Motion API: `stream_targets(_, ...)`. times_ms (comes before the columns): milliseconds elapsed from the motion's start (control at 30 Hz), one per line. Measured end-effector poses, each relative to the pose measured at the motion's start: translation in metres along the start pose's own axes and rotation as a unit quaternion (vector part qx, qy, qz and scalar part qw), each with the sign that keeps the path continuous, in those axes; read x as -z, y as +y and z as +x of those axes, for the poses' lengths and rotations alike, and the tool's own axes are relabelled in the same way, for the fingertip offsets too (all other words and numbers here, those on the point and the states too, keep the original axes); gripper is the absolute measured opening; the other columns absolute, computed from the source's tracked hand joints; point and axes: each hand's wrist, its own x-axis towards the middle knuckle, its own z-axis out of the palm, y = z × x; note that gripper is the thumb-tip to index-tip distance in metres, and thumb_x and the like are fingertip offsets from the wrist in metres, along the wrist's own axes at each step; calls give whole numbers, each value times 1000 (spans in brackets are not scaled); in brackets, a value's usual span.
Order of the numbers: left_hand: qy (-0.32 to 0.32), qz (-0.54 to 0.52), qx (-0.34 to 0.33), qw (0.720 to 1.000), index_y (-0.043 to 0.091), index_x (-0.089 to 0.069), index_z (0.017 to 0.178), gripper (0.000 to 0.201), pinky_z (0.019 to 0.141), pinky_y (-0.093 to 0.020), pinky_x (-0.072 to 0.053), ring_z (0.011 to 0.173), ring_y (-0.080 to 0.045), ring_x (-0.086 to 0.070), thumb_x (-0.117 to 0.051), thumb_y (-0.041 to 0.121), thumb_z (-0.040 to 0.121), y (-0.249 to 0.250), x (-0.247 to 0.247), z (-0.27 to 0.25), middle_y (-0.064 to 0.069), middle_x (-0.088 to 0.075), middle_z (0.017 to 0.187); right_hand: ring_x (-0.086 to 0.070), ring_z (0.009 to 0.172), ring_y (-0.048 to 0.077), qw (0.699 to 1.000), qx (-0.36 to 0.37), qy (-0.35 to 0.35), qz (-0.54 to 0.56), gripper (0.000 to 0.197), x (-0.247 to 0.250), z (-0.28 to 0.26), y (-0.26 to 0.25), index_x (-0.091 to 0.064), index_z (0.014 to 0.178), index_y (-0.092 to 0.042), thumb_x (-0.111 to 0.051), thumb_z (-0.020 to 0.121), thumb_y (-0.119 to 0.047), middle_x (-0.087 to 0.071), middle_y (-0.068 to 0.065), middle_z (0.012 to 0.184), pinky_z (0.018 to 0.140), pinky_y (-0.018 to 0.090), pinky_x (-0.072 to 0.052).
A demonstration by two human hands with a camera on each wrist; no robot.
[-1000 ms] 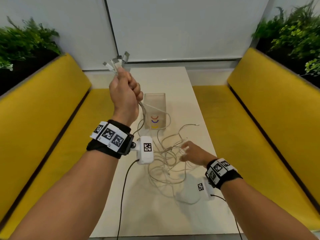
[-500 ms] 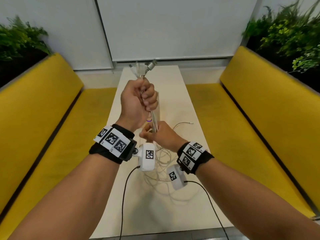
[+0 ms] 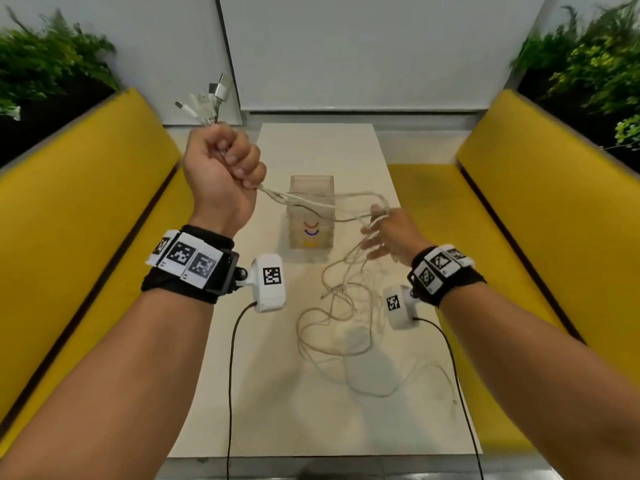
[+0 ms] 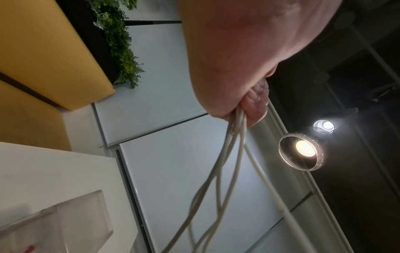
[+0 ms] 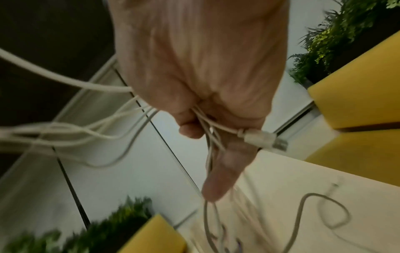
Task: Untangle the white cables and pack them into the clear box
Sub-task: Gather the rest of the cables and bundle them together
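While our left hand (image 3: 221, 168) and right hand (image 3: 388, 237) squeeze the tangled white cables (image 3: 339, 306), the clear box (image 3: 311, 209) at mid-frame waits empty.

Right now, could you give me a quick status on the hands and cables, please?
Left hand grips plug ends, raised. Right hand holds white cables stretched over clear box. Rest tangled on table.

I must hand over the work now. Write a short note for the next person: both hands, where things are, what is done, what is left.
Left hand: raised, fist gripping the white cables just below their plugs.
Right hand: fingers hooked through the cable strands, pulling them sideways.
Clear box: upright on the table, no cable visible inside.
Done: one set of ends gathered.
Left: loose loops lie tangled on the table; separate, pack.
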Motion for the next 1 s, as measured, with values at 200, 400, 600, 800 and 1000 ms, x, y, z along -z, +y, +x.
stream_targets(200,20,7,6,1000,21,-29,65,30,41,-26,-14,48,-13,-14,-34,16,95,-7,3,-5,3,-21,56,-67,75,30,977,171,80,104,31,18,-5,-91,-63,85,-8,-42,104,-22,-65,19,81,71,43,-57)
stream_targets(400,28,10,14,999,21,-26,65,30,41,-25,-14,48,-13,-13,-33,16,94,-15,7,-7,3,-21,56,-57,78,23,943,312,113,4,30,13,0,-83,-61,78,-15,-43,101,-22,-60,8,80,67,40,-50)
stream_targets(600,34,39,35,998,21,-28,64,30,39,-24,-13,47,-13,-12,-29,19,93,-28,20,-14,4,-22,53,-69,94,30,920,131,-8,-370,24,-12,8,38,-67,78,-9,-54,97,-16,-70,9,90,71,27,-45)
stream_targets(800,62,70,60,994,22,-26,65,25,40,-25,-11,50,-14,-9,-35,21,89,-49,40,-16,5,-21,54,-59,116,28,814,-47,-245,-525,54,-32,-17,93,-58,128,-11,-78,83,-32,-60,7,130,89,35,-48)
stream_targets(1000,85,94,101,987,23,-25,64,28,42,-26,-8,50,-14,-8,-36,19,89,-66,58,-20,5,-21,54,-59,92,24,805,-50,-231,-543,71,-23,-14,44,-35,150,-24,-55,85,-4,-63,7,125,78,36,-51)
